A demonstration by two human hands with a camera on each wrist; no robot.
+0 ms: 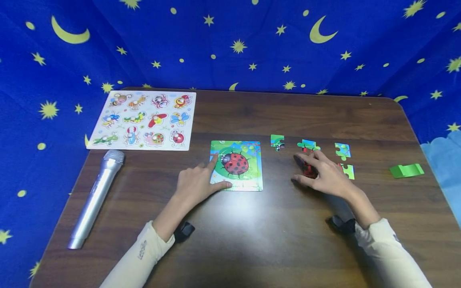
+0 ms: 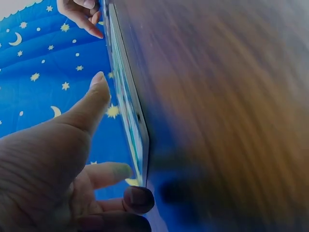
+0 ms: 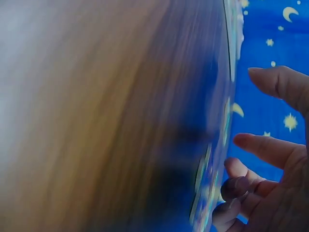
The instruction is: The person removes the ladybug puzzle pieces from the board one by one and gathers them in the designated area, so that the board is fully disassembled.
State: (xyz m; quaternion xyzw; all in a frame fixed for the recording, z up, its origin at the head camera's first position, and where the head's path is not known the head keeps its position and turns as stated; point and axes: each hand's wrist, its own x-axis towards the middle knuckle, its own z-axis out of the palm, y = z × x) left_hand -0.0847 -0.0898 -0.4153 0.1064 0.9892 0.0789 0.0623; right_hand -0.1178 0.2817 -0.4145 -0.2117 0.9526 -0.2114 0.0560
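A square ladybug puzzle board (image 1: pixel 255 176) lies flat near the table's middle. The left hand (image 1: pixel 194 182) is at its left side, index finger along the left edge and thumb over the lower edge. In the left wrist view, the thumb (image 2: pixel 91 104) stands off the board's face. The right hand (image 1: pixel 325 174) hovers with parted fingers over loose jigsaw pieces. Beneath it shows a dark red piece (image 1: pixel 309 171), partly hidden. Around it lie a corner piece (image 1: pixel 276 141), a blue-green piece (image 1: pixel 309 145) and a piece with sky (image 1: pixel 343 150). A green-edged piece (image 1: pixel 348 171) is partly covered.
An insect peg puzzle (image 1: pixel 140 128) lies at the back left. A silver microphone (image 1: pixel 95 200) rests in front of it. A folded green strip (image 1: pixel 407 171) sits near the right edge of the wooden table (image 1: pixel 252 248). A blue starry cloth (image 1: pixel 201 40) hangs behind.
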